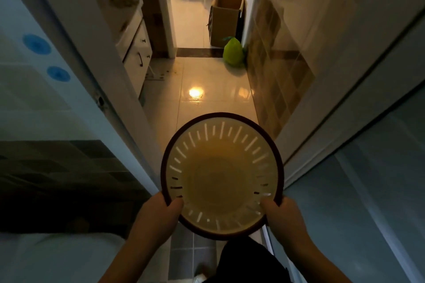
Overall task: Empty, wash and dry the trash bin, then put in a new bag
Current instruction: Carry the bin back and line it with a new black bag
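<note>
I look straight down into the round trash bin [222,174], cream plastic with slotted walls and a dark brown rim, with nothing inside it. It hangs in the air over the floor, held at its near rim by both hands. My left hand [158,211] grips the rim at the lower left, thumb inside the bin. My right hand [281,212] grips the rim at the lower right, thumb inside too. A tied green trash bag [233,52] lies on the floor far ahead by the right wall.
A narrow tiled corridor runs ahead between a door frame [128,103] at left and a glass sliding door [345,122] at right. A white cabinet [135,53] stands at left, an open cardboard box [226,20] beyond the green bag. The glossy floor reflects a lamp.
</note>
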